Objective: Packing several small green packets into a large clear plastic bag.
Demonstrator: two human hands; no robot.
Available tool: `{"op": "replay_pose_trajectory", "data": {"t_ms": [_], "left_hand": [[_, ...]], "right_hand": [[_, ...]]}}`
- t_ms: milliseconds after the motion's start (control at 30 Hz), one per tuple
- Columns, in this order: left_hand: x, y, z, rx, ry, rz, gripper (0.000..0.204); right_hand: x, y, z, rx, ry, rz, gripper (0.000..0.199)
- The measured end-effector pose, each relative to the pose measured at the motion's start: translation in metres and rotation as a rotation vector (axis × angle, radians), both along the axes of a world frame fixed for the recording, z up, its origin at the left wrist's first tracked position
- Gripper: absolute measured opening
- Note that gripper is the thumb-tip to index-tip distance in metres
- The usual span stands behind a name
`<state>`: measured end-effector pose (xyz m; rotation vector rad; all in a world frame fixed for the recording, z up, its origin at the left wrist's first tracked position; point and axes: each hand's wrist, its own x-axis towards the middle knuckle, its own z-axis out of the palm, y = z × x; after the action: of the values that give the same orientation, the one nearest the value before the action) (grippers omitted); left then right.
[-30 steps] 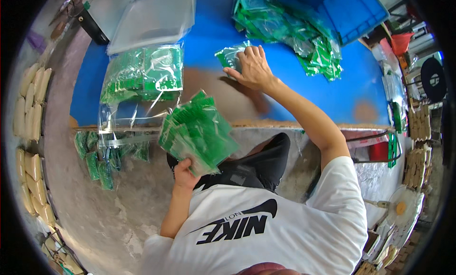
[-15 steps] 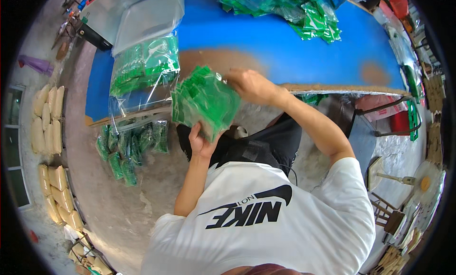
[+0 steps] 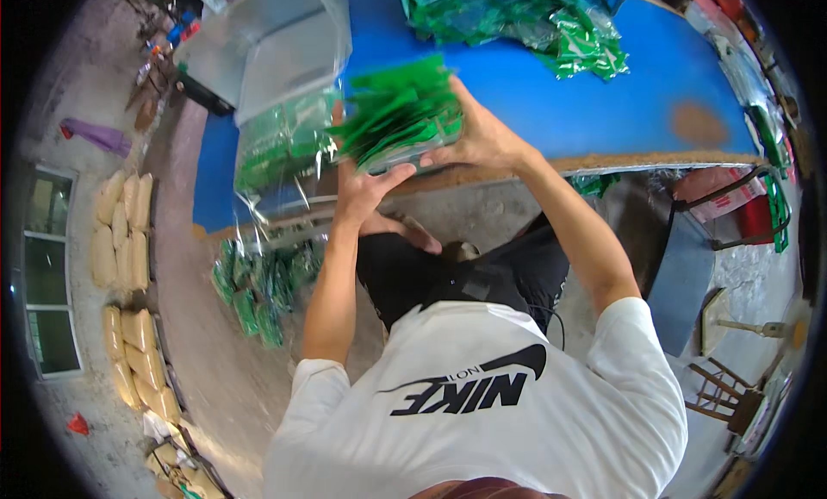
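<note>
Between my two hands, over the front edge of the table, is a stack of green plastic packets [image 3: 398,111], blurred by motion. My left hand [image 3: 366,184] grips its left and near side, the thumb along the bottom edge. On the right, my right hand [image 3: 482,137] closes round the stack's other side with its thumb underneath. Just left of the stack, a large clear bag [image 3: 289,146] with green packets in it lies on the table, its loose end hanging over the edge. Most of my fingers are hidden behind the stack.
A loose heap of green packets [image 3: 517,16] lies at the back of the blue table [image 3: 551,102]. Filled green bags [image 3: 258,283] rest on the floor under the left end. Tan sacks [image 3: 125,232] are stacked at far left; a metal-framed chair [image 3: 689,249] stands at right.
My right hand has come down onto the stack's right side. Both hands have carried the stack up and away from me, turning it more edge-on. The view has shifted slightly.
</note>
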<state>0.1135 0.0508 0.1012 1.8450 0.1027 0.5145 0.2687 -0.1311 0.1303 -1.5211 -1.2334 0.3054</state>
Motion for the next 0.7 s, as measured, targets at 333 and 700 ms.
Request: {"op": "replay_pose_trajectory", "data": {"t_ms": [333,700], "left_hand": [[0.032,0.013,-0.026,0.225,0.247,-0.218,0.091],[0.049,0.007,-0.018,-0.332,-0.139,-0.098,0.121]], "right_hand": [[0.008,0.002,-0.055,-0.080,-0.087,-0.144,0.109],[0.010,0.017,-0.058,0.026,0.017,-0.110,0.103]]}}
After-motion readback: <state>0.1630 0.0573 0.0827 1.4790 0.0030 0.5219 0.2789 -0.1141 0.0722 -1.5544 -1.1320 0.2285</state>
